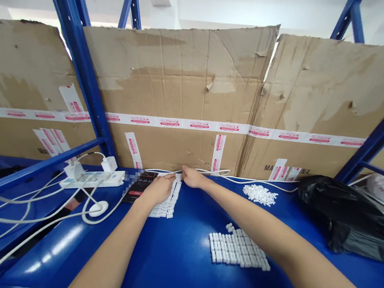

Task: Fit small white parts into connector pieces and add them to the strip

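Note:
Small white plastic pieces stand in tight rows (pixel 161 212) on the blue tabletop. Over the upper part of these rows lies my left hand (pixel 161 189), fingers stretched forward and pressed on the pieces. My right hand (pixel 192 177) is at the far right corner of the same rows, fingers curled in; whatever they pinch is hidden. A second block of white pieces in rows (pixel 237 250) sits nearer to me, below my right forearm, with a few loose ones at its upper left. Farther right is a loose heap of white pieces (pixel 260 194).
A phone (pixel 133 195) showing a timer lies left of my left hand. Beyond it are a white power strip (pixel 117 179) with plugs and tangled cables. A black plastic bag (pixel 330 212) lies at right. Cardboard (pixel 184 91) and blue rack posts (pixel 93 90) close off the back.

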Tool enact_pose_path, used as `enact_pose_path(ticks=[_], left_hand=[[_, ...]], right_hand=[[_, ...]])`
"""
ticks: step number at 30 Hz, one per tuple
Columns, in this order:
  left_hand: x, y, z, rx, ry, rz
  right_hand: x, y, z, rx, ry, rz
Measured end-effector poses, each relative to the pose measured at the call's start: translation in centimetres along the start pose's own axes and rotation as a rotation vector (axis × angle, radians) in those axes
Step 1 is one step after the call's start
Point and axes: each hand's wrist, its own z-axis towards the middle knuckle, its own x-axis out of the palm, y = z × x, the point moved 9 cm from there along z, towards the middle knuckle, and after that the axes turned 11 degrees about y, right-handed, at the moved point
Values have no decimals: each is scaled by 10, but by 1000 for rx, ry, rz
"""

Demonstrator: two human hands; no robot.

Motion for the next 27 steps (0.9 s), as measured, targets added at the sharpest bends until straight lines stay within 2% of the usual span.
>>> enact_pose_path(ticks=[4,9,16,22,27], left_hand=[[0,-2,0,2,14,8],[0,0,0,-8,14,-8],[2,1,2,0,2,-5],[3,1,2,-2,7,1],[2,1,2,-2,4,-28]], right_hand=[[-3,-2,-4,23,11,40],[8,2,-9,31,102,151],[18,2,-12,55,179,418],[21,-3,-13,51,183,497],[34,4,-20,9,322,596]])
